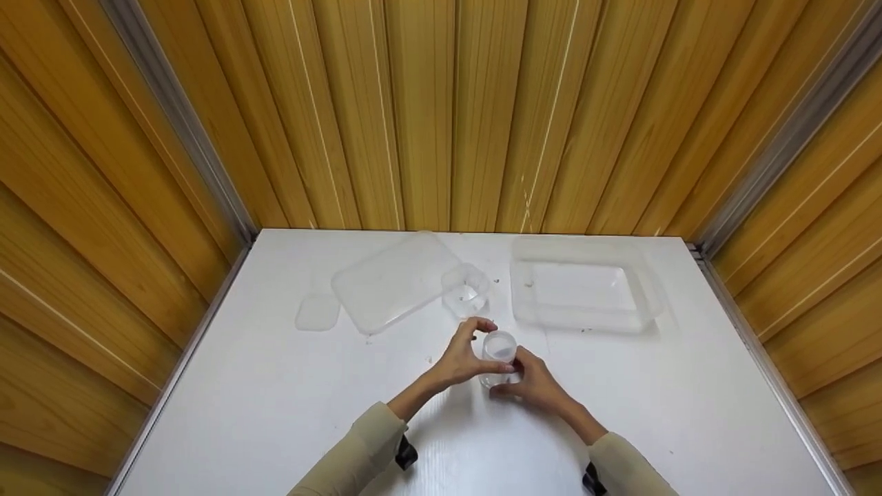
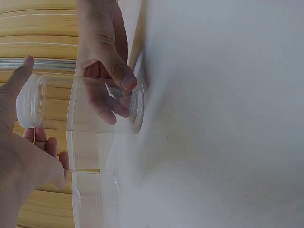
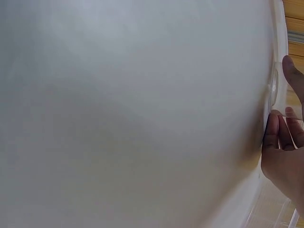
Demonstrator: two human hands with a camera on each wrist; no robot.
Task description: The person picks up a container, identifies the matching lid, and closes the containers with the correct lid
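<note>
A clear plastic jar [image 2: 59, 107] with a translucent white screw lid [image 1: 499, 343] stands upright at the front middle of the white table. My left hand [image 1: 458, 357] is at the top, its thumb and fingers on opposite sides of the lid [image 2: 29, 102]. Lower down, my right hand [image 1: 541, 387] grips the jar's body close to the base, thumb on the near side. Through the clear wall, the left wrist view shows the right hand's fingers [image 2: 103, 108] behind the jar. The right wrist view catches only the jar's base [image 3: 274, 88] beside that hand.
Behind the jar sits a small clear faceted container [image 1: 455, 303]. A large translucent lid [image 1: 393, 282] and a small square lid [image 1: 318, 313] lie to the left. A large clear rectangular box [image 1: 586, 320] stands back right. Wood-patterned panels [image 1: 475, 117] wall the table.
</note>
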